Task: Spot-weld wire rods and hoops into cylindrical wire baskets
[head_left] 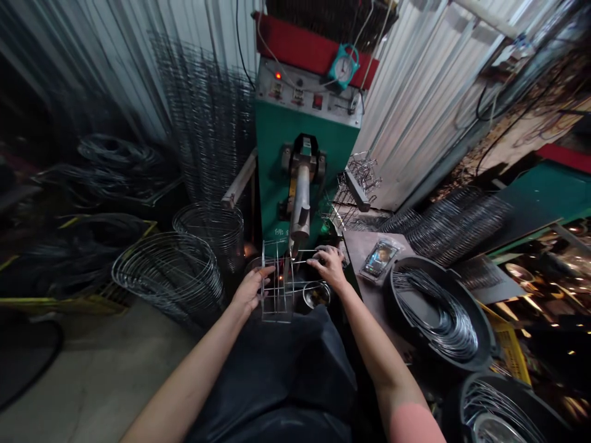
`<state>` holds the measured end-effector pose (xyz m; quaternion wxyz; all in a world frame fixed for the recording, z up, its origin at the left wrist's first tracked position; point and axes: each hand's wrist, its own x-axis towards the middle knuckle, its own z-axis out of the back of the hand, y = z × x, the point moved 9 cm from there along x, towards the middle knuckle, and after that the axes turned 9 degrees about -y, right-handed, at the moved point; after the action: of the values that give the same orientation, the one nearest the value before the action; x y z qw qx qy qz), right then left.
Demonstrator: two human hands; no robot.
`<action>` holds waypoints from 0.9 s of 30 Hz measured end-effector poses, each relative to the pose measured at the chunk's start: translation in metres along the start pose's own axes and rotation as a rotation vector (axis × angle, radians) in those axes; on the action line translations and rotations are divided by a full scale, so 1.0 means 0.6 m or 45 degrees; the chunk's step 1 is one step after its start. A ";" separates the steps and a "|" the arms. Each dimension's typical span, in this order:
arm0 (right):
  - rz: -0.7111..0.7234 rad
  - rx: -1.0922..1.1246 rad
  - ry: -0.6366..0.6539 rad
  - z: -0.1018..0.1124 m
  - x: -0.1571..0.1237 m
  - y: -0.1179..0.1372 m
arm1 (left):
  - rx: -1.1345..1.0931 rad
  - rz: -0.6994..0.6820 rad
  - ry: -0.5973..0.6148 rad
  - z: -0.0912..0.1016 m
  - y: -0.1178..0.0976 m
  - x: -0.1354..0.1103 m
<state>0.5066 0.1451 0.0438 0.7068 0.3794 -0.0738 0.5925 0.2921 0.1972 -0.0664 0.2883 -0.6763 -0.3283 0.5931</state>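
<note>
A small wire rack (pixel 277 295) of thin bright rods stands in front of the machine, over my lap. My left hand (pixel 252 290) grips its left side, thumb laid over the wires. My right hand (pixel 329 266) has its fingertips closed on a thin wire piece (pixel 302 251) that reaches left to the rack. Both meet right under the tip of the metal arm (pixel 301 203) on the green spot welding machine (pixel 272 141). Whether the wire is joined to the rack I cannot make out. A round metal bowl (pixel 316 295) sits below my right hand.
Stacked wire rings (pixel 168 271) stand at the left. On the right, a bench (pixel 353 246) carries a plastic-wrapped phone-like item (pixel 379 258) and a black tub (pixel 397 307) of bent wires. A teal clock (pixel 344 66) hangs by the control panel (pixel 305 92).
</note>
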 end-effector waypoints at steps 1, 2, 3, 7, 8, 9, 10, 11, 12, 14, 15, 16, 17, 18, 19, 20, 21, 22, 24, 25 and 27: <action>0.009 0.014 -0.011 0.010 -0.006 0.002 | -0.002 0.031 0.024 0.006 0.008 -0.004; 0.004 0.028 -0.028 0.022 -0.012 0.001 | -0.004 0.066 0.052 0.013 0.016 -0.009; -0.012 0.041 -0.049 0.034 -0.018 -0.002 | -0.005 0.100 0.081 0.019 0.023 -0.014; -0.074 0.177 -0.086 0.075 -0.034 -0.010 | -0.020 0.213 0.199 0.043 0.048 -0.031; -0.088 0.231 -0.085 0.083 -0.037 -0.009 | -0.034 0.239 0.233 0.047 0.053 -0.034; -0.100 0.282 -0.086 0.091 -0.038 -0.006 | -0.053 0.268 0.269 0.052 0.059 -0.036; -0.112 0.325 -0.091 0.100 -0.040 -0.003 | -0.073 0.299 0.308 0.056 0.064 -0.038; -0.122 0.357 -0.099 0.109 -0.042 0.001 | -0.095 0.325 0.345 0.061 0.068 -0.040; -0.132 0.381 -0.106 0.119 -0.044 0.004 | -0.116 0.347 0.386 0.067 0.071 -0.043; -0.155 0.427 -0.109 0.139 -0.051 0.007 | -0.171 0.377 0.486 0.076 0.072 -0.052; -0.175 0.455 -0.109 0.148 -0.055 0.006 | -0.210 0.378 0.544 0.081 0.070 -0.059; -0.201 0.488 -0.112 0.157 -0.060 0.003 | -0.253 0.379 0.600 0.084 0.066 -0.066; -0.232 0.521 -0.117 0.166 -0.065 0.000 | -0.298 0.380 0.651 0.087 0.062 -0.074; -0.263 0.549 -0.124 0.173 -0.070 -0.004 | -0.339 0.381 0.694 0.090 0.059 -0.081; -0.291 0.573 -0.134 0.179 -0.075 -0.007 | -0.375 0.379 0.725 0.092 0.055 -0.088; -0.313 0.591 -0.148 0.184 -0.079 -0.009 | -0.399 0.377 0.747 0.093 0.053 -0.094; -0.330 0.604 -0.165 0.189 -0.083 -0.009 | -0.414 0.373 0.759 0.094 0.052 -0.099; -0.342 0.613 -0.184 0.192 -0.086 -0.008 | -0.422 0.368 0.762 0.095 0.051 -0.103; -0.356 0.634 -0.236 0.197 -0.092 -0.003 | -0.427 0.364 0.752 0.096 0.053 -0.110; -0.360 0.648 -0.268 0.199 -0.095 -0.001 | -0.433 0.372 0.745 0.096 0.055 -0.114; -0.367 0.682 -0.325 0.202 -0.101 0.005 | -0.455 0.399 0.745 0.096 0.059 -0.122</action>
<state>0.5286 0.0224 0.0965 0.6435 0.6295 0.0509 0.4325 0.2326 0.1176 -0.0567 0.1532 -0.8987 -0.2230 0.3450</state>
